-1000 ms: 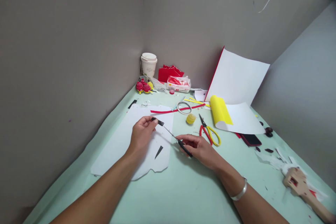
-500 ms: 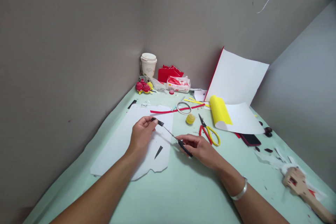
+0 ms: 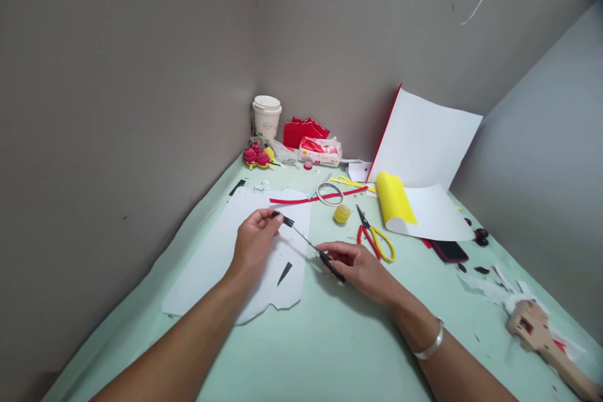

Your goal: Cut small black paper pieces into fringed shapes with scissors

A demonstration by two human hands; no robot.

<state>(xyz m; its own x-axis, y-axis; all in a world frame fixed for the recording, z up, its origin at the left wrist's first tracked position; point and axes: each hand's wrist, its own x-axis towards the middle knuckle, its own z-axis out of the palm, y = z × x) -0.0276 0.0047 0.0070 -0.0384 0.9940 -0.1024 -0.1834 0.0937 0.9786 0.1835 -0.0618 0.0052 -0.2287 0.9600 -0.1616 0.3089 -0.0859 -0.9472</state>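
Note:
Between the fingertips of my left hand (image 3: pixel 257 237) is a small black strip (image 3: pixel 286 220) with slits cut in its right end. My right hand (image 3: pixel 354 267) is closed on black-handled scissors (image 3: pixel 332 266), whose thin blades point up and left to the strip's slit end. Both hands are raised over the table, the left one above a white sheet (image 3: pixel 211 264). A black pointed scrap (image 3: pixel 284 274) lies on that sheet below the strip.
Red-and-yellow-handled pliers (image 3: pixel 375 240), a yellow roll (image 3: pixel 342 213) and a tape ring (image 3: pixel 330 194) lie beyond my right hand. Yellow corrugated paper (image 3: pixel 394 200) and a phone (image 3: pixel 450 250) are to the right, a beige glue gun (image 3: pixel 532 326) near the right edge, a cup (image 3: pixel 267 118) at the back.

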